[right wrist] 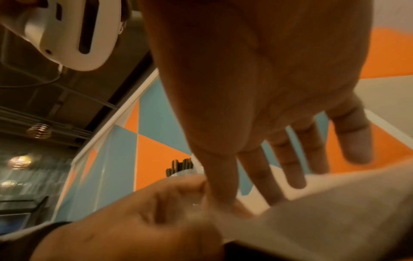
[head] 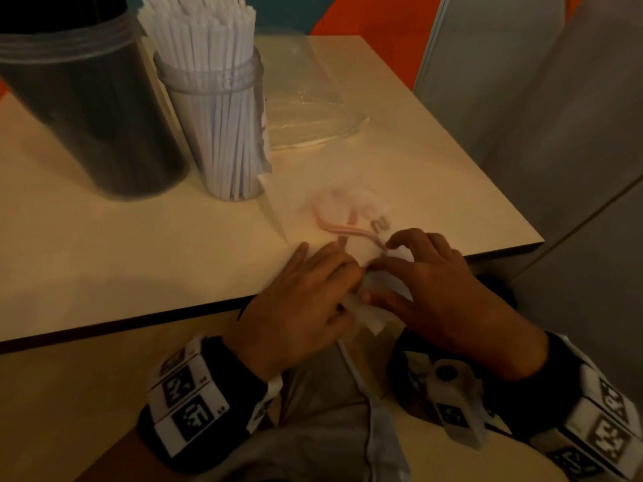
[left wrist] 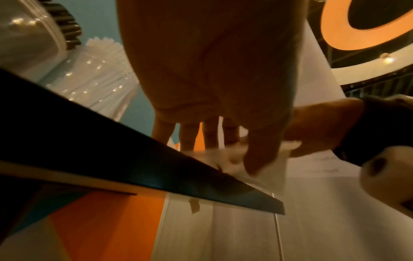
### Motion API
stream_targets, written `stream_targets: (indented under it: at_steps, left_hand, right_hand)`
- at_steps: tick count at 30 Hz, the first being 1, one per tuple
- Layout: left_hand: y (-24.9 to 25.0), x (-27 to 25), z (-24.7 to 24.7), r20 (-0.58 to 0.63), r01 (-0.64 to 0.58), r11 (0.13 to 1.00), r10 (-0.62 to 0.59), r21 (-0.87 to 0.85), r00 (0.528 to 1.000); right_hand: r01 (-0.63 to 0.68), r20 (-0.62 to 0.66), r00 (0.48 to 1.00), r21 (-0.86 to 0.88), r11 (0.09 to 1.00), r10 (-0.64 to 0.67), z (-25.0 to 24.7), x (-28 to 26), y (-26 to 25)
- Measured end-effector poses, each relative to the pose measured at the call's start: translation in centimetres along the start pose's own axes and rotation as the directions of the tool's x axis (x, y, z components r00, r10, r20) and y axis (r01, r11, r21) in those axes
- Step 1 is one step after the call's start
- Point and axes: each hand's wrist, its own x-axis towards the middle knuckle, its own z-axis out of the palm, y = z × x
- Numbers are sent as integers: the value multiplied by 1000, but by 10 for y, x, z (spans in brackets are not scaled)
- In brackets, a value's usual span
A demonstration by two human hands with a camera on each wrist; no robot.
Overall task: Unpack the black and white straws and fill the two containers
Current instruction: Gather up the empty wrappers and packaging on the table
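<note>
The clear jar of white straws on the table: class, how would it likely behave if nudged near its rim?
The jar of white straws is tall and narrow, so it would probably tip rather than slide. The straws stand well above its rim, so they would likely spill. It probably feels light.

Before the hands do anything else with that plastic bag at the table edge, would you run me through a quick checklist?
1. Left hand and right hand both pinch the clear bag at the near table edge: ok.
2. Bag emptied of straws: cannot tell, blurred.
3. White-straw container upright and filled: ok.
4. Black-straw container upright and filled: ok.
5. Second empty bag lies apart from the hands: ok.
</note>
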Motion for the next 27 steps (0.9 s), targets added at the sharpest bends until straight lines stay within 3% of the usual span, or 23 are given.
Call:
stream_targets:
  at_steps: [3, 5, 9, 13, 17, 21, 25, 27]
  left_hand:
    - [-15, 2, -14, -128, 88, 981, -111, -171, 986]
    - [-24, 0, -24, -174, 149, 971, -182, -187, 968]
    - [-24, -7, -29, -79, 180, 928, -216, -326, 973]
    - [-26, -8, -28, -118, 218, 884, -289, -413, 950]
    - [-34, -2, -25, -201, 273, 905, -348, -326, 916]
    - [-30, 4, -24, -239, 266, 932, -324, -246, 915]
    - [-34, -1, -31, -92, 229, 960, -246, -160, 965]
    - [-35, -3, -34, 7, 236, 961, -238, -141, 971]
  right_hand:
    - [45, 95, 994, 140, 989, -59, -1, -2, 11]
    - [104, 87, 990, 88, 991, -112, 4, 2, 17]
    - [151, -134, 982, 125, 981, -134, 14, 15, 14]
    - [148, -284, 957, 288, 946, -63, 7, 20, 11]
    - [93, -314, 948, 425, 900, 50, 5, 29, 14]
    - [137, -379, 924, 449, 883, 49, 21, 36, 16]
    - [136, -428, 902, 395, 908, 51, 30, 36, 18]
    - [147, -386, 923, 382, 912, 13, 29, 33, 18]
